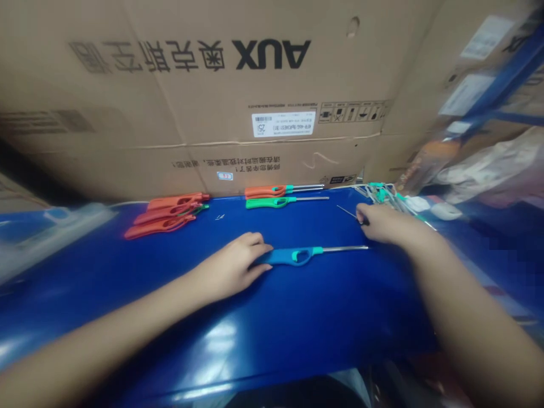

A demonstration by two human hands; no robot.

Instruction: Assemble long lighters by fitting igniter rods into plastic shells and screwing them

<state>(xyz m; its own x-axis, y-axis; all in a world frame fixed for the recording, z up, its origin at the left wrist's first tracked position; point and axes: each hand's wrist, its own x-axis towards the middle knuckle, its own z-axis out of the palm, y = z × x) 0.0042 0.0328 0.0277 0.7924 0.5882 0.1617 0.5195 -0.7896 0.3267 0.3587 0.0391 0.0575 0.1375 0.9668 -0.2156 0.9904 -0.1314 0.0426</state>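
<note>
Fingers (261, 249) of the left hand (229, 266) are closed round the handle end of a blue lighter (280, 256), the long-nosed kind, down on the blue tabletop (297, 323). It lies off to the right of that hand, long axis pretty much side to side, metal nose pointing right. So the left is the nearer hand, actually touching it. The right hand (382, 221) is past the nose tip and a bit farther back, not touching it, pinching some thin tool (347, 212) with the shaft aimed left. Can't tell what sort of tool, too blurry.

Farther back there's an orange lighter (261, 192) and a green lighter (261, 203), both lying roughly parallel to the blue one. Red-orange handles (157, 218) sit in a bunch over left, and a teal-and-white pile (382, 195) is just beyond the right hand. Big cardboard box (191, 122) behind it all.
</note>
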